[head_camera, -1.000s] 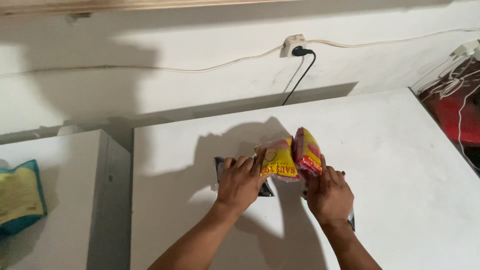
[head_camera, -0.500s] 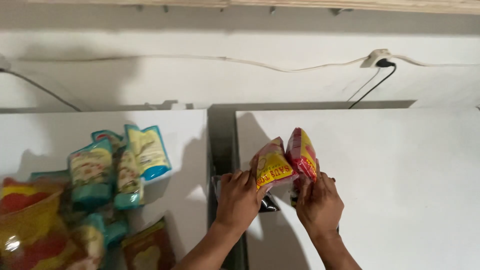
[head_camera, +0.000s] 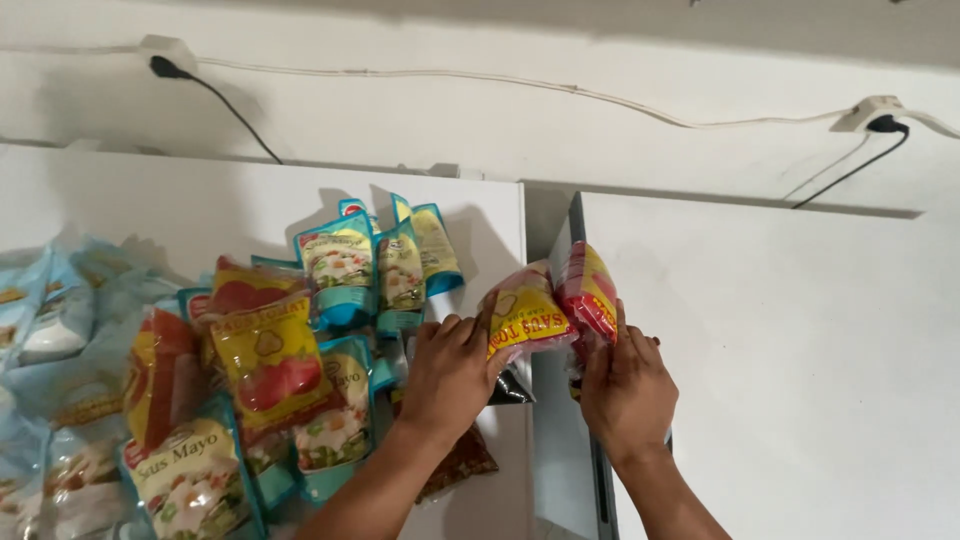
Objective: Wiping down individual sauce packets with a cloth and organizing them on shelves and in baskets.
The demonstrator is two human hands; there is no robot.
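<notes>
Yellow-red sachet pinched in left hand fingers, second red one gripped by right hand. Both upright, side by side, over gap between two white tables. Sachet pile spread just left of hands.

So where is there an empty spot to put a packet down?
The white top on the right is bare from the right hand out to the wall. On the left white top, a bare strip runs between the wall and the sauce pouches. The rest is crowded, up to the left hand, which holds a red-and-yellow packet.
</notes>
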